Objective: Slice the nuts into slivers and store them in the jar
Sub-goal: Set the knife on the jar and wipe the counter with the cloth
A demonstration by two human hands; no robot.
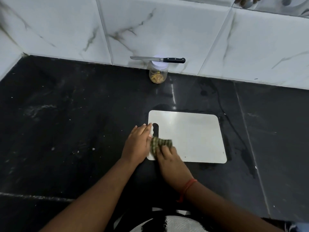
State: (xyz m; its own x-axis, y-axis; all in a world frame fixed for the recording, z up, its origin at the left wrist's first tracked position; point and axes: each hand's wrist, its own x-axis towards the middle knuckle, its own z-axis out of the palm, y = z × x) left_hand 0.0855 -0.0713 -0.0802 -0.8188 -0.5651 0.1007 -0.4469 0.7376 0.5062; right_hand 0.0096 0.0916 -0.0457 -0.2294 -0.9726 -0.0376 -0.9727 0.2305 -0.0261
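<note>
A white cutting board (pixel 189 136) lies flat on the black counter (pixel 70 123), bare of nuts. My left hand (pixel 138 144) rests with straight fingers on the board's left edge beside its handle slot. My right hand (pixel 168 158) presses a green patterned cloth (pixel 160 144) onto the board's near left corner, fingers bent over it. At the back by the wall stands a clear jar (pixel 158 72) with a white lid on and yellow-brown nut slivers at its bottom. A black-handled knife (pixel 158 59) lies across the jar's lid.
White marble-look wall tiles (pixel 167 27) rise behind the counter. Pale specks and smears dot the counter's left part. A wet-looking dark patch surrounds the board's right side.
</note>
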